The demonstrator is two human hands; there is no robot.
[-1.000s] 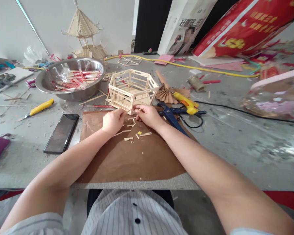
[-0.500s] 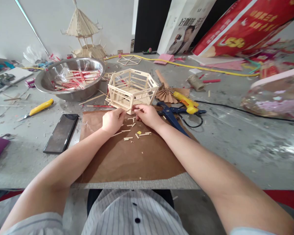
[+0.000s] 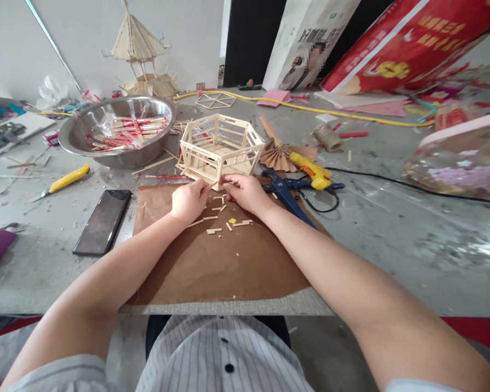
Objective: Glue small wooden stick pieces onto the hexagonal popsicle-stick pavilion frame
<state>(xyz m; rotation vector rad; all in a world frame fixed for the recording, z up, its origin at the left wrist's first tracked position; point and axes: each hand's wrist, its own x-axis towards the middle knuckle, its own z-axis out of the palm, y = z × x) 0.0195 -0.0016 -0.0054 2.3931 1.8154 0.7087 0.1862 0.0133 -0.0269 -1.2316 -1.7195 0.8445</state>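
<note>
A six-sided frame of thin wooden sticks (image 3: pixel 240 166), with railed sides and a slatted floor, stands at the back edge of the brown paper sheet (image 3: pixel 224 272). My left hand (image 3: pixel 190 201) is closed, thumb and fingers pinching the base of the frame just left of its near corner. On the other side of that corner, my right hand (image 3: pixel 245 190) grips the base with fingertips and thumb. Any small piece between the fingers is too small to make out. Several short stick offcuts (image 3: pixel 214 231) and a yellow scrap (image 3: pixel 232 221) lie below the hands.
Left are a steel bowl (image 3: pixel 71 144) of stick bundles, a yellow utility knife (image 3: pixel 69 178) and a phone (image 3: pixel 102 223). Right lie blue-handled cutters (image 3: pixel 288 198), a yellow glue gun (image 3: pixel 316 173) with black cord, and twine (image 3: pixel 326 138). A stick pagoda (image 3: pixel 136 43) stands behind.
</note>
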